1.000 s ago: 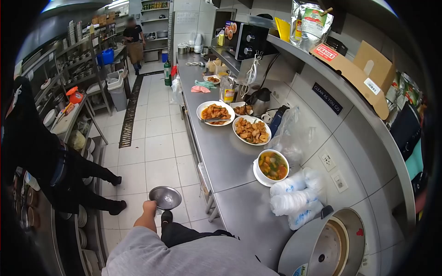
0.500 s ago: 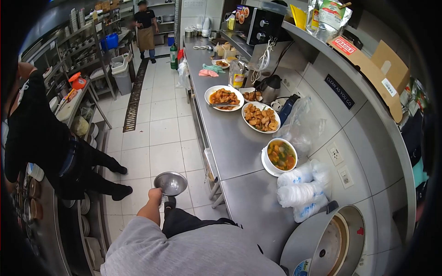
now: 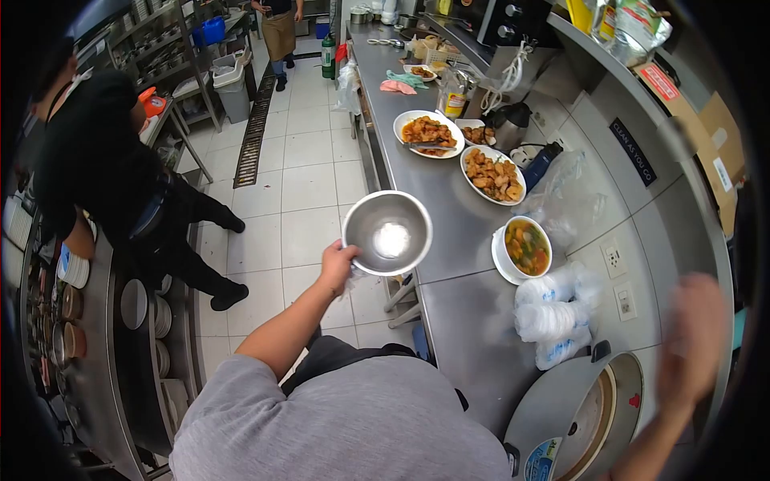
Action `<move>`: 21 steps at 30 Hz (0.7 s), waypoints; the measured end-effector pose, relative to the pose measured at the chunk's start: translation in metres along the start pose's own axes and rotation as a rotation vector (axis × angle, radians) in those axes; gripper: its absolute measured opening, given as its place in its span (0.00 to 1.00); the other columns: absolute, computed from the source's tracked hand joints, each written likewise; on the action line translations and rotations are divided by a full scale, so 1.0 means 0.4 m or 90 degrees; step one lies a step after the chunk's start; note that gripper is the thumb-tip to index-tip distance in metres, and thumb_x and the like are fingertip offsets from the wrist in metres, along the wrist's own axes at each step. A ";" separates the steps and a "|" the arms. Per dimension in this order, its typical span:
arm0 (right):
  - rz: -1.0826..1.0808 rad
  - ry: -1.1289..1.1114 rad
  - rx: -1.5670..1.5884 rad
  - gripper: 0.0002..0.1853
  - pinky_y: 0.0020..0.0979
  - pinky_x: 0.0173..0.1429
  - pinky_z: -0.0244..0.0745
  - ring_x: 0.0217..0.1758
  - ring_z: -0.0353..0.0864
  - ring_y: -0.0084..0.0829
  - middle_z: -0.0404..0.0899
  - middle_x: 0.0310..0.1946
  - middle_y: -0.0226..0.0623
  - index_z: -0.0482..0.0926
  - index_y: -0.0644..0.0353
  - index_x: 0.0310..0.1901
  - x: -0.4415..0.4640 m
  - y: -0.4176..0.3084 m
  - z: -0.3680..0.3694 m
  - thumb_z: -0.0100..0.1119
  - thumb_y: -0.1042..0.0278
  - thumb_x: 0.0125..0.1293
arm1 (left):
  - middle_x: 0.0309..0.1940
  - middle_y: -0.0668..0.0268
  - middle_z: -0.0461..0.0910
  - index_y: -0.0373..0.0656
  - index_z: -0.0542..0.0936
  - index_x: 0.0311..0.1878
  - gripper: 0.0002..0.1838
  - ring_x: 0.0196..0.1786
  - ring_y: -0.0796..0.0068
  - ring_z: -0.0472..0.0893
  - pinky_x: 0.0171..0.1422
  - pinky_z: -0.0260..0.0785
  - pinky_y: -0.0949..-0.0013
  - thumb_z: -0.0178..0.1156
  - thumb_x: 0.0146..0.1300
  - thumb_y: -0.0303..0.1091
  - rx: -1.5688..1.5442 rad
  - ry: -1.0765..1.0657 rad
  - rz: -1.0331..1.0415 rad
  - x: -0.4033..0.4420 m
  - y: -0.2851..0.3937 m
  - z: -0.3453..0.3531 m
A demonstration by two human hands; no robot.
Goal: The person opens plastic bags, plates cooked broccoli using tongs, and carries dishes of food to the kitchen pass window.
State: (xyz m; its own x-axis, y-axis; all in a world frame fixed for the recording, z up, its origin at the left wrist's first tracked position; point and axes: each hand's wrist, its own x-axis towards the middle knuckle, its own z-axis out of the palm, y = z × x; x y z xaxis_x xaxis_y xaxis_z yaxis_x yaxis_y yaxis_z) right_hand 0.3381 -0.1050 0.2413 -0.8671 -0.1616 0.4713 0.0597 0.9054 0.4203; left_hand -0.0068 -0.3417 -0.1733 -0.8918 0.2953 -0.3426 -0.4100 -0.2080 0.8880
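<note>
My left hand [image 3: 340, 263] is closed on the rim of a metal mixing bowl [image 3: 389, 232], held out beside the steel counter with its inside facing me. A bit of clear plastic hangs below the fingers. Raised at the far right is my right hand [image 3: 691, 341], near the shelf edge; motion smears its fingers. On the counter stand a white bowl of vegetable soup [image 3: 527, 245], an oval plate of fried pieces [image 3: 492, 176] and a plate of sauced food [image 3: 429, 134] with a utensil across it.
The steel counter [image 3: 461, 321] carries wrapped plastic-cup stacks [image 3: 552, 319] and a large round cooker [image 3: 533, 413]. Behind stand a thermos jug [image 3: 511, 127] and a food packet [image 3: 455, 92]. A co-worker [image 3: 112, 160] in black stands at the left shelving; another person [image 3: 281, 36] is farther back.
My left hand has lifted the metal bowl from low over the floor, up and right towards the counter. My right hand has come into view. The view has shifted, and the co-worker's pose has changed.
</note>
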 end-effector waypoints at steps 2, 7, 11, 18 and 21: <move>0.020 -0.150 0.186 0.27 0.42 0.58 0.68 0.50 0.75 0.50 0.77 0.43 0.46 0.76 0.61 0.54 0.131 -0.160 0.130 0.68 0.78 0.49 | 0.33 0.63 0.81 0.33 0.78 0.41 0.10 0.33 0.74 0.80 0.40 0.74 0.70 0.58 0.55 0.24 -0.030 -0.071 -0.014 -0.030 0.060 0.013; 0.578 -0.452 0.998 0.32 0.35 0.43 0.78 0.38 0.81 0.32 0.80 0.40 0.44 0.66 0.64 0.62 0.142 -0.393 0.638 0.64 0.54 0.63 | 0.35 0.63 0.83 0.35 0.80 0.48 0.16 0.36 0.76 0.81 0.42 0.74 0.72 0.60 0.55 0.23 0.028 -0.132 -0.046 -0.056 0.146 -0.081; 0.736 -0.475 1.154 0.21 0.37 0.32 0.81 0.34 0.84 0.37 0.80 0.43 0.46 0.69 0.71 0.56 0.231 -0.707 0.888 0.56 0.67 0.65 | 0.35 0.65 0.83 0.38 0.80 0.42 0.12 0.33 0.79 0.79 0.36 0.70 0.75 0.66 0.61 0.36 0.112 -0.132 -0.077 -0.045 0.198 -0.278; 0.846 -0.736 1.285 0.16 0.42 0.39 0.81 0.34 0.83 0.44 0.80 0.35 0.49 0.72 0.74 0.47 0.307 -1.035 1.240 0.51 0.71 0.60 | 0.27 0.64 0.80 0.42 0.76 0.41 0.07 0.25 0.79 0.74 0.30 0.68 0.72 0.53 0.71 0.35 -0.088 0.199 -0.062 -0.064 0.274 -0.802; 0.819 -0.902 1.189 0.15 0.44 0.38 0.82 0.33 0.83 0.43 0.80 0.33 0.49 0.73 0.72 0.46 0.385 -1.158 1.361 0.49 0.70 0.60 | 0.20 0.69 0.73 0.43 0.77 0.39 0.10 0.22 0.81 0.69 0.27 0.64 0.73 0.53 0.71 0.39 -0.171 0.374 0.029 -0.160 0.297 -0.976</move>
State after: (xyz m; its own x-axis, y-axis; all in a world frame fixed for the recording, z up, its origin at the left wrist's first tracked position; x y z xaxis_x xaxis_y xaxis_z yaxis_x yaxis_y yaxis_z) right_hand -0.0923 -0.3356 -0.3032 -0.4879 -0.0988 -0.8673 0.8567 -0.2451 -0.4539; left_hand -0.0730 -0.7493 -0.1656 -0.8348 -0.2627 -0.4839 -0.3344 -0.4565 0.8245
